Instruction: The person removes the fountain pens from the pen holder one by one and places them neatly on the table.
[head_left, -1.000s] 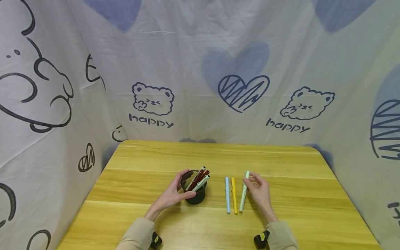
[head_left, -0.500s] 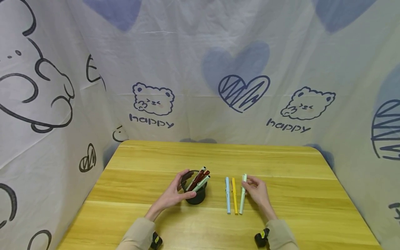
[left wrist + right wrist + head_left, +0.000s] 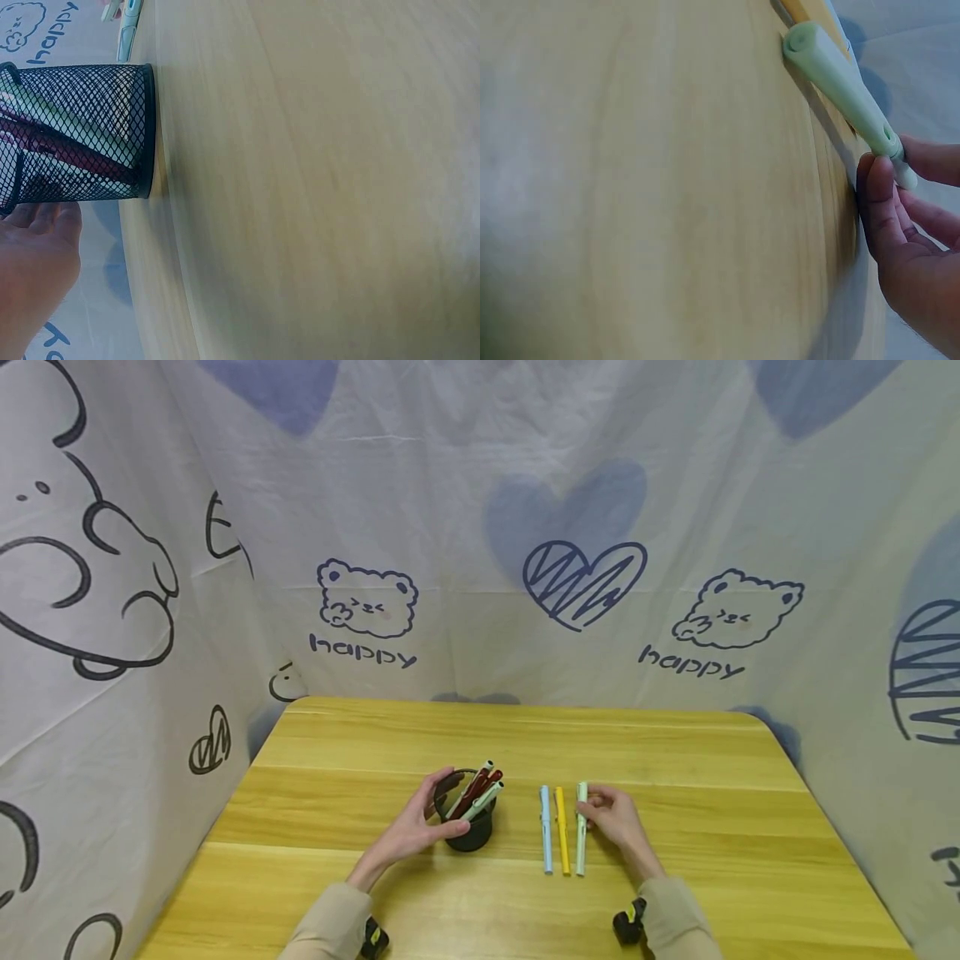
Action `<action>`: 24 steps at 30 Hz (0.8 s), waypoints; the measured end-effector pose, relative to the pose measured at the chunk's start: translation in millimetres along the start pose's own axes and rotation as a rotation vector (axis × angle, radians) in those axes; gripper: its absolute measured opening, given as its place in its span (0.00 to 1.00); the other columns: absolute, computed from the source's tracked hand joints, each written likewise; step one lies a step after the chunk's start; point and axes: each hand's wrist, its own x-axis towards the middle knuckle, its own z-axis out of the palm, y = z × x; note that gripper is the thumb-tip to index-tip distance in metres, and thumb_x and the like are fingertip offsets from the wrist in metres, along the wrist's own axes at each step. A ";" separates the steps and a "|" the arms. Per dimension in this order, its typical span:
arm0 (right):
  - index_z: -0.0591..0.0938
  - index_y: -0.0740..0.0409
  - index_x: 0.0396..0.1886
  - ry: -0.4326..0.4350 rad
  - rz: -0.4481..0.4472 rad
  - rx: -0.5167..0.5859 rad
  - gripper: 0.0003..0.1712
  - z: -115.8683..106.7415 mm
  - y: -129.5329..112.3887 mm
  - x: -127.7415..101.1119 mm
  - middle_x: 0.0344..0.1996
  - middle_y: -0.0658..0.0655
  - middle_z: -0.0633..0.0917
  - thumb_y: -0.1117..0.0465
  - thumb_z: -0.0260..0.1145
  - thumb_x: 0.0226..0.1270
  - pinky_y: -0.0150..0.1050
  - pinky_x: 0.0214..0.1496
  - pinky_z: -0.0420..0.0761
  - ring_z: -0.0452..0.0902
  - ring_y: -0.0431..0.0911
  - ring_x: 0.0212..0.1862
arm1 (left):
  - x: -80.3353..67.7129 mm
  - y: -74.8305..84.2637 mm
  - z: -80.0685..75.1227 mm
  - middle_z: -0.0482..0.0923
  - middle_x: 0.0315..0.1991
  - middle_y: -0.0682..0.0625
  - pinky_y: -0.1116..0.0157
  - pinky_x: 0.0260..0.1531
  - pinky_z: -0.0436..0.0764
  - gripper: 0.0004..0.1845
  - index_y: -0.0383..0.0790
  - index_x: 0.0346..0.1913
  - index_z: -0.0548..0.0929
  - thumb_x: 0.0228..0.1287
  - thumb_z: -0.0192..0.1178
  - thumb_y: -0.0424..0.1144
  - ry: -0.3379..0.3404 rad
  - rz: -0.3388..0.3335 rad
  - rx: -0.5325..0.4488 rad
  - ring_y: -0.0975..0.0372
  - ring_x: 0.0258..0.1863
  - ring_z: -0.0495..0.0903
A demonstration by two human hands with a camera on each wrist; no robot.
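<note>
Lower part of the pens hidden inside the mesh holder, colours blurred behind the mesh in left wrist view. Holder rim cut off by the left edge there. Left hand cut off too, fingers out of sight. Green pen far end covered by right hand. Yellow pen cropped at the top.

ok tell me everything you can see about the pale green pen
The pale green pen is a slim, matte, plastic-looking stick with a rounded end. It lies flat on the wooden table, rightmost of three parallel pens, close beside the yellow pen. The right hand pinches its far end between thumb and fingertips; the near end rests free on the wood.
</note>
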 end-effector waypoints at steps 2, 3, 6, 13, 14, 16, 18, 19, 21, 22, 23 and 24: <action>0.77 0.77 0.60 -0.004 -0.002 -0.021 0.24 -0.1 -0.6 0.5 0.32 0.61 0.85 0.71 0.67 0.65 0.30 0.28 0.80 0.77 0.40 0.26 | -0.3 0.3 0.0 0.57 0.79 0.43 0.37 0.76 0.54 0.49 0.46 0.79 0.53 0.61 0.72 0.41 0.000 -0.003 -0.001 0.42 0.79 0.53; 0.77 0.77 0.59 -0.004 0.000 -0.023 0.24 0.2 -1.8 0.3 0.32 0.62 0.85 0.71 0.68 0.64 0.30 0.28 0.80 0.78 0.40 0.26 | -0.4 0.4 0.0 0.56 0.79 0.43 0.36 0.76 0.54 0.49 0.46 0.79 0.53 0.61 0.72 0.41 0.000 -0.003 -0.002 0.42 0.79 0.53; 0.77 0.78 0.59 -0.012 -0.004 -0.036 0.25 0.7 -5.0 -0.4 0.33 0.64 0.86 0.71 0.69 0.63 0.31 0.28 0.82 0.79 0.41 0.27 | -0.5 0.9 0.0 0.56 0.79 0.42 0.36 0.76 0.54 0.49 0.46 0.79 0.53 0.61 0.72 0.41 0.000 -0.004 -0.006 0.42 0.79 0.53; 0.78 0.77 0.58 -0.013 -0.020 -0.128 0.25 2.9 -10.6 -3.9 0.33 0.64 0.85 0.68 0.70 0.63 0.32 0.27 0.81 0.78 0.40 0.26 | -0.6 1.0 0.2 0.56 0.79 0.42 0.36 0.75 0.54 0.48 0.46 0.79 0.53 0.62 0.71 0.40 -0.003 0.000 -0.007 0.42 0.79 0.53; 0.78 0.76 0.58 -0.012 -0.015 -0.137 0.25 3.1 -10.6 -3.9 0.32 0.63 0.85 0.68 0.70 0.63 0.31 0.27 0.80 0.78 0.40 0.26 | -0.5 0.8 0.2 0.56 0.79 0.42 0.36 0.75 0.54 0.48 0.46 0.79 0.53 0.62 0.71 0.41 -0.004 0.000 -0.006 0.42 0.79 0.53; 0.78 0.76 0.58 -0.010 -0.013 -0.157 0.25 3.7 -10.5 -4.0 0.32 0.62 0.84 0.67 0.70 0.63 0.30 0.26 0.78 0.77 0.40 0.26 | -0.4 0.6 0.4 0.56 0.79 0.42 0.36 0.75 0.54 0.49 0.46 0.79 0.53 0.62 0.71 0.41 -0.005 -0.002 -0.007 0.42 0.79 0.53; 0.78 0.76 0.58 -0.012 -0.012 -0.169 0.25 4.1 -10.5 -4.1 0.31 0.61 0.83 0.67 0.70 0.64 0.30 0.26 0.77 0.76 0.41 0.26 | 0.0 -0.1 0.5 0.56 0.79 0.42 0.36 0.75 0.54 0.49 0.46 0.79 0.52 0.62 0.71 0.41 -0.006 -0.001 -0.004 0.42 0.79 0.53; 0.78 0.76 0.58 -0.012 -0.014 -0.175 0.25 4.2 -10.3 -4.1 0.31 0.61 0.83 0.67 0.70 0.64 0.30 0.26 0.77 0.76 0.41 0.26 | 0.0 -0.2 0.5 0.57 0.79 0.43 0.36 0.76 0.54 0.49 0.46 0.79 0.52 0.62 0.71 0.41 -0.006 -0.001 -0.005 0.42 0.79 0.53; 0.78 0.76 0.58 -0.014 -0.014 -0.186 0.26 4.3 -10.8 -4.2 0.32 0.61 0.83 0.66 0.70 0.64 0.30 0.26 0.76 0.76 0.41 0.27 | -0.3 0.0 0.3 0.57 0.79 0.43 0.36 0.76 0.54 0.48 0.46 0.79 0.52 0.62 0.71 0.40 -0.006 0.000 -0.008 0.42 0.79 0.53; 0.78 0.76 0.58 -0.015 -0.015 -0.193 0.26 4.3 -10.7 -4.0 0.32 0.61 0.83 0.66 0.71 0.64 0.30 0.27 0.76 0.76 0.41 0.28 | -0.3 0.0 0.3 0.57 0.79 0.43 0.37 0.76 0.54 0.48 0.47 0.79 0.52 0.62 0.71 0.40 -0.006 0.002 -0.007 0.42 0.79 0.53; 0.78 0.76 0.58 -0.015 -0.016 -0.202 0.27 4.2 -10.8 -3.9 0.33 0.61 0.83 0.65 0.71 0.64 0.30 0.28 0.76 0.76 0.41 0.29 | -0.2 -0.1 0.1 0.57 0.79 0.43 0.37 0.76 0.54 0.48 0.47 0.79 0.52 0.62 0.71 0.40 -0.006 0.003 -0.007 0.42 0.79 0.53; 0.77 0.76 0.58 -0.016 -0.017 -0.209 0.27 4.3 -10.4 -3.4 0.33 0.61 0.83 0.65 0.71 0.64 0.30 0.28 0.76 0.76 0.42 0.30 | -0.3 0.0 0.0 0.57 0.79 0.43 0.37 0.76 0.54 0.48 0.47 0.79 0.52 0.62 0.71 0.40 -0.006 0.004 -0.009 0.42 0.79 0.53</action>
